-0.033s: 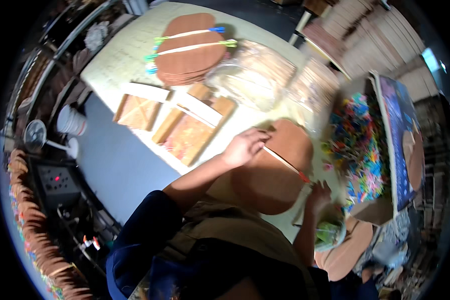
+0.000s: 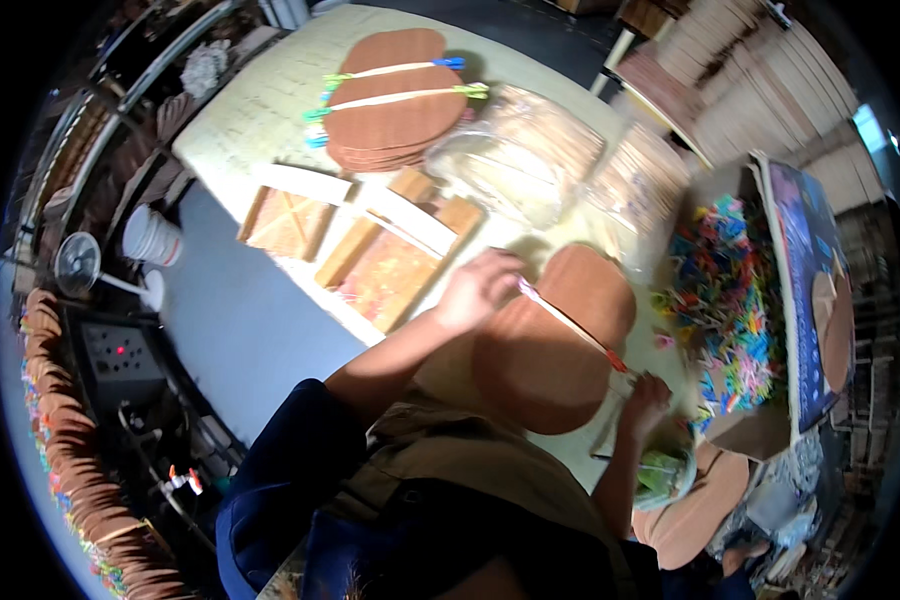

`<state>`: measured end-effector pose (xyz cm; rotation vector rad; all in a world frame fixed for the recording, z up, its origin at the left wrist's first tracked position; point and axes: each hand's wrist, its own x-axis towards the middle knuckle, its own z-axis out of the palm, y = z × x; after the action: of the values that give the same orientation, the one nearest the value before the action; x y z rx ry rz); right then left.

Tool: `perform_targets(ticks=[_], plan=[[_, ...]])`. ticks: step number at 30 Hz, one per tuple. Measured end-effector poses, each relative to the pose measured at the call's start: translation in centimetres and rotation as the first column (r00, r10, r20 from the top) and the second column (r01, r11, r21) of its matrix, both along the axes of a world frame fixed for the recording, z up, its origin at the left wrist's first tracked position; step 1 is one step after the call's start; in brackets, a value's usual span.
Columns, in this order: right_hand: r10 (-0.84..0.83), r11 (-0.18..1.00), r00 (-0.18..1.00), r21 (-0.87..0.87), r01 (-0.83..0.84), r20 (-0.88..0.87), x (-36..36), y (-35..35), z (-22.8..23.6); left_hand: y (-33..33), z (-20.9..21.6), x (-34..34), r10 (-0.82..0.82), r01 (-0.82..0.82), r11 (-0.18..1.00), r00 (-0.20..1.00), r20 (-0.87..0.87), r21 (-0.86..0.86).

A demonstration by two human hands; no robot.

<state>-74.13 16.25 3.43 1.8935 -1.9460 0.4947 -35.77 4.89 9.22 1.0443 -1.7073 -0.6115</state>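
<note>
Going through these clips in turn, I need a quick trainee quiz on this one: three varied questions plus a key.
1. True or false: the open box of colourful pieces stands to the right of the brown piece between the left hand and the right hand.

2. On the pale strip across that brown piece, what colour is the tip nearest the left hand?
A) blue
B) pinkish lilac
C) green

3. How many pale strips show across the stack of brown pieces at the far side of the table?

Key: 1 true; 2 B; 3 two.
</note>
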Motion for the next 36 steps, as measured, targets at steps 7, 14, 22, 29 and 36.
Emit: perform_targets(ticks=[7,14,22,29,36], plan=[[-0.255,0.847,0.913,0.530,0.052,0.318,2.0,2.8,0.2,-3.8,-6.1,22.9,0.829,-0.788,0.528,0.399,-0.391,0.315],[-0.332,0.926,0.798,0.337,0.172,0.503,2.6,3.4,-2.1,-9.1,-10.3,34.2,0.925,-0.481,0.357,0.062,-0.375,0.801],[-0.398,0.887,0.808,0.407,0.218,0.434,3.0,3.8,-2.3,-11.5,-13.0,37.4,0.906,-0.348,0.397,-0.002,-0.424,0.849],[-0.264,0.905,0.857,0.422,0.061,0.442,3.8,4.5,-0.9,-9.6,-10.6,35.9,0.735,-0.436,0.616,0.018,-0.678,0.656],[-0.196,0.929,0.812,0.370,-0.027,0.550,3.7,5.2,-0.8,0.3,-0.8,8.8,0.242,-0.186,0.953,0.941,-0.235,0.239]])
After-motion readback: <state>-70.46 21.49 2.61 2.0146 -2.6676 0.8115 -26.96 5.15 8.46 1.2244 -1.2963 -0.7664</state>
